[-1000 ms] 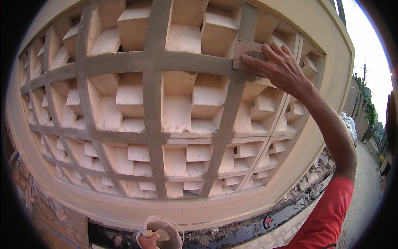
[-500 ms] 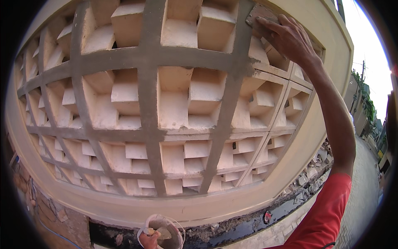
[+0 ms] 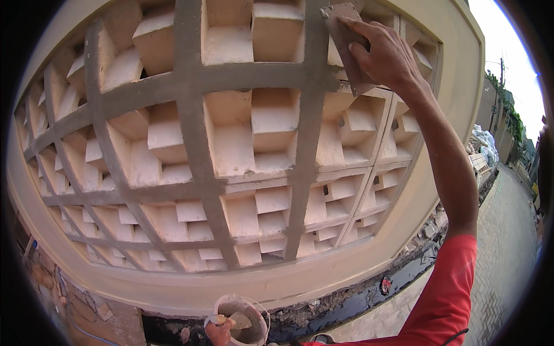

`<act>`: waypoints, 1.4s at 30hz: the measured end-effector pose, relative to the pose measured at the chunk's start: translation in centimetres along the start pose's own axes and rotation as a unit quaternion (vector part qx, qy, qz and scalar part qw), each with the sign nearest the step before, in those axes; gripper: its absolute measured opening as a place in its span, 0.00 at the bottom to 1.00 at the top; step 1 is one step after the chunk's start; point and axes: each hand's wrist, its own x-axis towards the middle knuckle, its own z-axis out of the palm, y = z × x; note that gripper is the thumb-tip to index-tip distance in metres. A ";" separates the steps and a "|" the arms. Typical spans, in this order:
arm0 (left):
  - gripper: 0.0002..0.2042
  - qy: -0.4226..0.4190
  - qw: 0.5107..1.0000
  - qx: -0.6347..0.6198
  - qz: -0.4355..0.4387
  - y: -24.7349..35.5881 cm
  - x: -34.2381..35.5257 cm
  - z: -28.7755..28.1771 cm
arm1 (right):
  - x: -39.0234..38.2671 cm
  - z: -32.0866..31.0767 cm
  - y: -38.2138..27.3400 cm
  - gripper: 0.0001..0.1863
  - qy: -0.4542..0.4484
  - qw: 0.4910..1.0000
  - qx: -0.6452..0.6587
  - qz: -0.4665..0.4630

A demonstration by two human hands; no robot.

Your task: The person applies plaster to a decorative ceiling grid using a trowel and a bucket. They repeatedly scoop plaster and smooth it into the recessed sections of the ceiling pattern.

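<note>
The right hand [image 3: 385,55] pinches a flat rectangular float [image 3: 349,57] between thumb and fingers, beside the upper reach of a grey vertical strip [image 3: 315,63] on the pale lattice wall [image 3: 231,138]; whether its face touches cannot be told. The left hand [image 3: 219,334] is closed around the handle of a small trowel [image 3: 240,320] at the bucket [image 3: 265,314]. A corner dug in by uneven tilt could score the strip or chip a recess edge. The raised border [image 3: 461,109] limits rightward travel; open room lies outward, away from the lattice.
</note>
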 end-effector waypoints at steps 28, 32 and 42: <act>0.12 0.106 0.909 -0.386 0.113 -0.1 -0.5 -2.3 | -20.1 4.0 -11.8 0.26 -0.182 0.962 0.139 0.150; 0.12 0.122 0.910 -0.385 0.094 1.3 -1.3 -3.4 | -12.7 0.4 -9.3 0.25 -0.060 0.974 0.145 0.164; 0.12 0.116 0.920 -0.364 0.084 -1.1 -1.0 -2.9 | -20.0 6.7 -14.1 0.27 -0.098 0.967 0.133 0.194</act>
